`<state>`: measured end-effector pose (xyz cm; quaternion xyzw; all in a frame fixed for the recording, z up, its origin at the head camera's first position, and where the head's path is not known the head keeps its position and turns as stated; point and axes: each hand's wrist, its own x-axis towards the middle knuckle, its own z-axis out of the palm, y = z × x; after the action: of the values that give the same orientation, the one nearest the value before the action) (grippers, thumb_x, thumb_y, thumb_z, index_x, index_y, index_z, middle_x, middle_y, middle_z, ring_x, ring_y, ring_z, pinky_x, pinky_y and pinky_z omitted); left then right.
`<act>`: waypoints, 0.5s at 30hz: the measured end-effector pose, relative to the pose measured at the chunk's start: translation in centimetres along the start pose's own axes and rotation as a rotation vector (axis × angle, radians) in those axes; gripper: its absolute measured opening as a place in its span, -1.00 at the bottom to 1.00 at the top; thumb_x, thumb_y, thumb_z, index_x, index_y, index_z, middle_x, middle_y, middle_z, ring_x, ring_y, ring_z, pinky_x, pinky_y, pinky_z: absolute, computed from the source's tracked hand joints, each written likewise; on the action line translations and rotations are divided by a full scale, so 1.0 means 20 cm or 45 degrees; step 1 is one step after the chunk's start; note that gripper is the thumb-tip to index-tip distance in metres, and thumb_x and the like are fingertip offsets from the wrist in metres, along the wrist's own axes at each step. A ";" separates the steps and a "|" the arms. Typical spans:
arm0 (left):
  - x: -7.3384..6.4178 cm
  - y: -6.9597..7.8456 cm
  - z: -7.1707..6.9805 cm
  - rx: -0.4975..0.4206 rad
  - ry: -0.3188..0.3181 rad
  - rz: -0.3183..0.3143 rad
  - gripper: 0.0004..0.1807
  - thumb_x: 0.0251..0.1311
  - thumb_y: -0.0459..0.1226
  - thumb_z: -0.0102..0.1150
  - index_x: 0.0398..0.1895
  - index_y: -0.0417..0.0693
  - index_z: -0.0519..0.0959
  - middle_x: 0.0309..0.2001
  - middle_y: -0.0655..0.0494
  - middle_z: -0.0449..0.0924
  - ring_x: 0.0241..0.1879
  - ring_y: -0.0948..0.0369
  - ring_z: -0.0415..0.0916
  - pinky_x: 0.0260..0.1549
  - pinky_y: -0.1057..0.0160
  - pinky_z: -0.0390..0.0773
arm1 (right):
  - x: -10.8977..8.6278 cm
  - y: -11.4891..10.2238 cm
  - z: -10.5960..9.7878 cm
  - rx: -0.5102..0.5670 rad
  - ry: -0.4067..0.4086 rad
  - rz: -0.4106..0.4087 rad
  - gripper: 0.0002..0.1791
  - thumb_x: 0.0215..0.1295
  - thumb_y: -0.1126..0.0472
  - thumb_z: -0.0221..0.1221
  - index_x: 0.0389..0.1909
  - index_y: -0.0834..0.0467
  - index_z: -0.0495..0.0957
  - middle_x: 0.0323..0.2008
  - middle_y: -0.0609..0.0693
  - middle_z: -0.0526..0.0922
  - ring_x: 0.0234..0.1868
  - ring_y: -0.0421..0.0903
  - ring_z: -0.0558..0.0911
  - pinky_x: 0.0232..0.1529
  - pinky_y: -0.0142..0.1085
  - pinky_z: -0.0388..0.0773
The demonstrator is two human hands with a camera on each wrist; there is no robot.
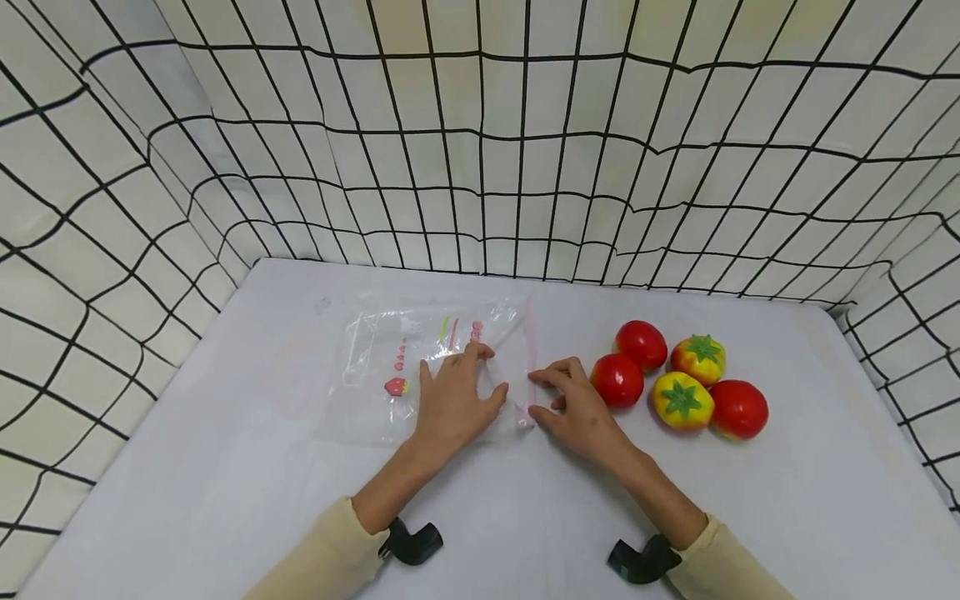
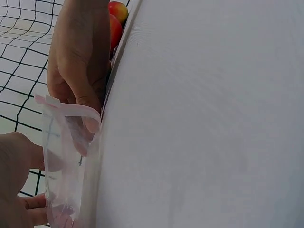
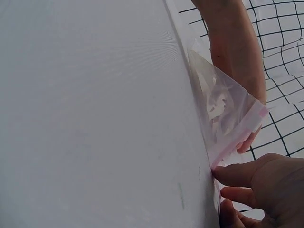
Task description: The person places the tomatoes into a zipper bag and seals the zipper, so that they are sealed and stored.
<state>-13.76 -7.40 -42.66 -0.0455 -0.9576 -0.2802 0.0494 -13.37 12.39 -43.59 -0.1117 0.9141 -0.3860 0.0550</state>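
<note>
A clear zip bag [image 1: 375,417] with a pink closure strip [image 1: 532,333] and small red printed pictures lies on the white table. My left hand [image 1: 453,400] rests on top of the bag, its thumb and fingers spread against the film. At the strip is my right hand [image 1: 581,412], thumb and index fingertips apart right at the bag's mouth. In the left wrist view the bag's lip [image 2: 76,110] stands raised and gaping, with the right thumb [image 2: 88,97] at it. The raised near corner [image 3: 213,95] of the bag shows between both hands in the right wrist view.
To the right of my right hand sits a group of toy fruits: red ones [image 1: 617,381] and yellow-red ones with green leafy tops [image 1: 682,402]. Black wire netting [image 1: 480,133] in front of white walls surrounds the table [image 1: 247,467] at the back and sides.
</note>
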 end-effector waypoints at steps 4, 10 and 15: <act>-0.01 0.00 0.00 -0.039 -0.001 0.025 -0.45 0.23 -0.13 0.37 0.28 0.07 0.49 0.23 0.07 0.69 0.36 -0.04 0.52 0.50 -0.55 -0.03 | 0.00 0.01 0.00 0.000 -0.027 -0.029 -0.42 0.20 0.24 0.48 0.27 0.05 0.61 0.17 0.07 0.49 -0.13 -0.13 0.62 0.01 -0.24 0.78; -0.01 0.01 0.00 -0.039 -0.013 0.079 -0.45 0.20 -0.26 0.33 0.29 0.20 0.53 0.29 0.06 0.65 0.38 -0.09 0.50 0.49 -0.55 0.03 | 0.00 0.01 0.01 -0.004 -0.021 -0.041 -0.41 0.20 0.24 0.48 0.28 0.03 0.61 0.17 0.07 0.49 -0.14 -0.13 0.61 0.01 -0.23 0.78; -0.01 0.02 0.00 -0.002 -0.004 0.127 -0.56 0.18 -0.33 0.28 0.14 0.20 0.64 0.25 0.04 0.65 0.36 -0.12 0.49 0.44 -0.56 0.12 | 0.01 0.00 0.00 -0.019 -0.015 -0.046 -0.37 0.16 0.21 0.51 0.28 0.04 0.61 0.23 0.10 0.47 -0.14 -0.12 0.60 -0.03 -0.24 0.78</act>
<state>-13.46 -7.10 -42.52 -0.0936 -0.9540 -0.2781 0.0619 -13.49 12.39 -43.65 -0.1310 0.9144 -0.3794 0.0523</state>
